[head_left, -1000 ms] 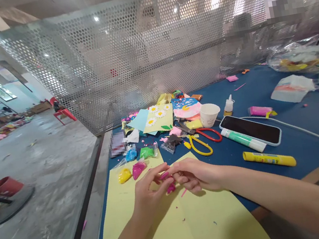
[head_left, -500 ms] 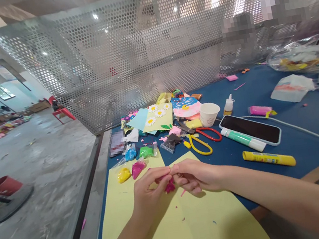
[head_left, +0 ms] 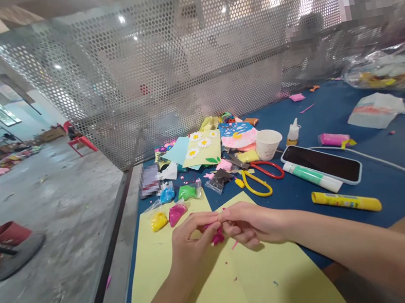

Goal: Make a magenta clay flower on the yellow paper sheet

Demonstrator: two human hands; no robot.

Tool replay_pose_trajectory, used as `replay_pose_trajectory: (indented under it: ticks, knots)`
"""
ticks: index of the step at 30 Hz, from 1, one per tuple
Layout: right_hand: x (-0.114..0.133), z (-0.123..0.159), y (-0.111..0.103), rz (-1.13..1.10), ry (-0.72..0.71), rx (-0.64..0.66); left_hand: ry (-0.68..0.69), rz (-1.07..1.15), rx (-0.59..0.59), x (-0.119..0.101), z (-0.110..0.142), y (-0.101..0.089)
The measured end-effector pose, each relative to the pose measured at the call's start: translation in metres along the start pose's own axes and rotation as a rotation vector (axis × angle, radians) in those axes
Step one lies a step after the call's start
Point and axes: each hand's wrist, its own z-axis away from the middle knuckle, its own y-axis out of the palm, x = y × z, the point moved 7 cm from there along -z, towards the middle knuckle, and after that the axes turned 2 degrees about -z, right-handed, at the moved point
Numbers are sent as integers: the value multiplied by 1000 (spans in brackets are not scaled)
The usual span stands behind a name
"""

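Observation:
My left hand [head_left: 191, 245] and my right hand [head_left: 252, 222] meet fingertip to fingertip over a yellow paper sheet [head_left: 235, 292]. Both pinch a small lump of pink clay [head_left: 216, 235] between them. A thin pink crumb [head_left: 234, 244] lies on the sheet just below my right hand. Beyond my left hand, small bags of yellow clay [head_left: 158, 221] and pink clay [head_left: 176, 212] rest on the sheet's far edge, with blue [head_left: 167, 195] and green [head_left: 186, 192] bags behind them.
On the blue table [head_left: 394, 149] lie yellow scissors [head_left: 257, 183], red scissors [head_left: 270, 169], a paper cup [head_left: 268, 143], a phone [head_left: 321, 163], two glue sticks [head_left: 346, 201], a glue bottle [head_left: 293, 131] and daisy craft cards [head_left: 202, 149]. A perforated metal screen [head_left: 180, 66] backs the table.
My hands have stayed together, working the pink clay; the lump has shifted slightly between my fingertips. The view has drifted a little.

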Motion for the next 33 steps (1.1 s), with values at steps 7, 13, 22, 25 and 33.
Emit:
replay_pose_trajectory:
  ticks: [7, 13, 22, 25, 33]
  knots:
    - [-1, 1, -1, -23, -22, 11, -4, -85, -35, 5, 3, -3]
    - [3, 3, -2, -1, -39, 3, -50, -81, -5, 9, 4, -5]
    - [2, -4, -16, 52, -128, -158, 72, -122, -49, -4, 1, -7]
    - [0, -6, -27, 94, -141, -278, 39, -130, -19, -2, 2, -4]
    - [2, -5, -28, 111, -147, -305, 61, -152, 19, 0, 4, 0]
